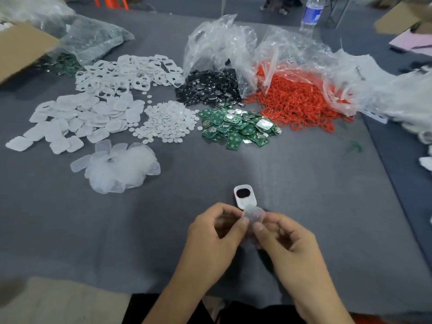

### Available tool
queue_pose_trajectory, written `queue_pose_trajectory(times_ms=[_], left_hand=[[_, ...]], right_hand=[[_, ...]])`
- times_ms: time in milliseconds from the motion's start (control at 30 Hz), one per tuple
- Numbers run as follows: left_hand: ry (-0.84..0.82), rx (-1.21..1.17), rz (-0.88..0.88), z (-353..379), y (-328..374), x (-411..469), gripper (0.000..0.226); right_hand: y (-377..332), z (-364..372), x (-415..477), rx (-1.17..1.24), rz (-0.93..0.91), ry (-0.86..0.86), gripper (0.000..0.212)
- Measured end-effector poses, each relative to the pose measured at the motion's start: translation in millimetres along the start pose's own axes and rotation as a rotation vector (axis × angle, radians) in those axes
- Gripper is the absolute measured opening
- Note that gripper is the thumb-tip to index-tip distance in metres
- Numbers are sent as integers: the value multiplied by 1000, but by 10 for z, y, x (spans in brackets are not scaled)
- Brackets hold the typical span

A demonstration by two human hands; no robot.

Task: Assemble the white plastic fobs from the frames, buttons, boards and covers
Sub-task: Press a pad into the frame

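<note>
— Grey cloth table (pixel 304 183), head view only. Where's the fob?
— White frame (pixel 244 196) lies flat on the cloth, just beyond the fingertips. Dark oval (pixel 243 192) sits in its far end, too blurred to say what it is. The frame's near edge is hidden behind the clear cover (pixel 253 215).
— Hands?
— Left hand (pixel 215 232) and right hand (pixel 287 242) are at bottom centre, close together. Each pinches the clear cover between thumb and forefinger, one from each side, with the other fingers curled in. Cover is up off the cloth. Can't tell if it touches the frame.
— Stock piles?
— All well beyond the hands. Near left is a heap of clear covers (pixel 121 169), and behind it opaque white covers (pixel 81 118). Farther back are the white frames (pixel 131 73). Round white buttons (pixel 167 123) are in the middle, with green boards (pixel 238 128) just right of them. Black discs (pixel 210 90) and red rings (pixel 299 99) spill from plastic bags (pixel 222 43) behind.
— Anything else?
— Cardboard box (pixel 21 47) far left, water bottle (pixel 311 14) at the top edge
</note>
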State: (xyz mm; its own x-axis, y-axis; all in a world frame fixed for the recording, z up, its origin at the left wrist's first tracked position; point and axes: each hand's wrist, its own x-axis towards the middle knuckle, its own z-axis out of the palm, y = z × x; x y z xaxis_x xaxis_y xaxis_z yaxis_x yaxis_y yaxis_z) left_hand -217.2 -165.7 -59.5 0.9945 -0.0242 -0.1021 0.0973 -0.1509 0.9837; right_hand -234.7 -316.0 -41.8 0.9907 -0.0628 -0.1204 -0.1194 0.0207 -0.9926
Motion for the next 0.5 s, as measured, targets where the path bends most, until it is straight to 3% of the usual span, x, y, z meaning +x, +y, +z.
queue_pose_trajectory(times_ms=[133,300,367,500], left_hand=[[7,-14,-20,69,-41,23,5],[164,303,145,39,-2,159,9],[198,399,180,13,-13,241,32],[64,523,203,-60,-69,417,85]], right_hand=[[43,-14,108,-98,-31,146,17],[44,-101,411,-340,-57,199,14],[45,-106,530,-356,-37,211,14],[70,-63,673,-366,-5,230,14]])
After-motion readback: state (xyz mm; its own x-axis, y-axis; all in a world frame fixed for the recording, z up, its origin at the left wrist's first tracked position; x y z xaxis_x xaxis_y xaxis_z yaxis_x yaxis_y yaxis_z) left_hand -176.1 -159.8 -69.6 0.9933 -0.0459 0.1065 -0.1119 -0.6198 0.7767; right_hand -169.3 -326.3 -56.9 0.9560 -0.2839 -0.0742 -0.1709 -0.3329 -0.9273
